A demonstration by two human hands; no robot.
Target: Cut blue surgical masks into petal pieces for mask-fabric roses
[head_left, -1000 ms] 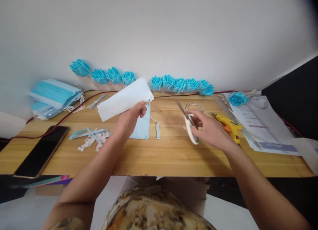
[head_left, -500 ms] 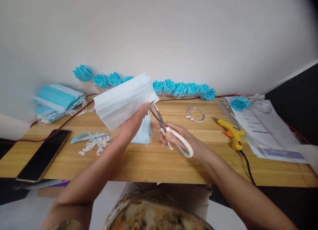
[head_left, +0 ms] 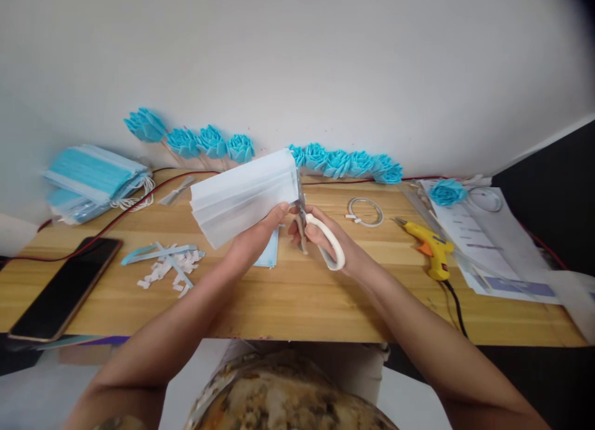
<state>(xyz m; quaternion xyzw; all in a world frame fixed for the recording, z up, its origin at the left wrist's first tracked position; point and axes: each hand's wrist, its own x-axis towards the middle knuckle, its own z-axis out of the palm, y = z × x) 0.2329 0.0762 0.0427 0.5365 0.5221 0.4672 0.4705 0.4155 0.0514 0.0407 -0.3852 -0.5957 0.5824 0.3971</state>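
My left hand [head_left: 264, 227] pinches the lower right part of a pale, pleated face mask sheet [head_left: 244, 194], held up above the table. White-handled scissors [head_left: 326, 238] are in my right hand [head_left: 320, 232], its fingers through the loops. Their blades run along the sheet's right edge, close to my left fingertips, and are partly hidden. Below the sheet, a light blue mask piece [head_left: 268, 253] lies on the wood. White scraps and blue strips [head_left: 167, 266] are heaped to the left.
Blue flowers [head_left: 337, 163] line the wall. Stacked blue masks [head_left: 93, 179] and a phone [head_left: 67, 287] are on the left. To the right are a coiled wire [head_left: 366, 212], a yellow glue gun [head_left: 430, 247] and papers [head_left: 488, 241] with a blue flower [head_left: 447, 193]. A red cable [head_left: 116, 222] crosses the left side.
The scissors have moved up and swung more upright, their blades now at the sheet's right edge and closer together. The sheet has shifted right and tilts less.
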